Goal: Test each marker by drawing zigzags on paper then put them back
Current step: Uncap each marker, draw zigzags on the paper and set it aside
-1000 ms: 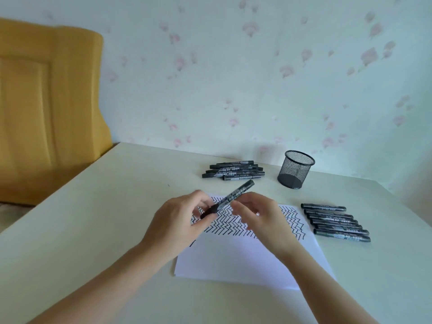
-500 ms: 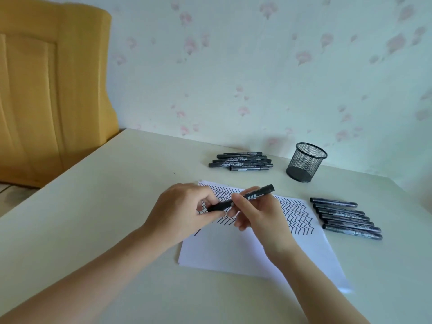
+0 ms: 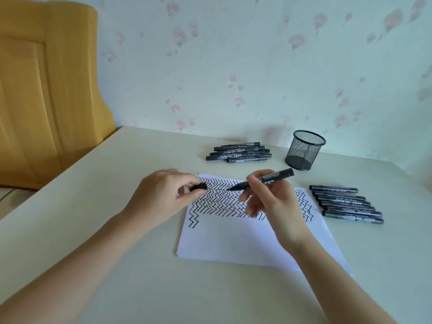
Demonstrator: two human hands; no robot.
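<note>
A white sheet of paper (image 3: 233, 239) lies on the table, its upper half covered in black zigzags. My right hand (image 3: 271, 202) holds an uncapped black marker (image 3: 273, 180) above the zigzags, tip pointing left. My left hand (image 3: 163, 197) pinches the marker's black cap (image 3: 198, 187) at the paper's top left corner. A stack of several black markers (image 3: 240, 153) lies behind the paper. Another row of several markers (image 3: 348, 204) lies to the paper's right.
A black mesh pen cup (image 3: 304, 150) stands at the back right near the wall, with no markers showing above its rim. A yellow chair back (image 3: 46, 90) stands beyond the table's left edge. The pale table (image 3: 93, 206) runs to a flowered wall.
The cap has come off the marker. My left hand has drawn left with the cap while my right hand keeps the marker body over the paper.
</note>
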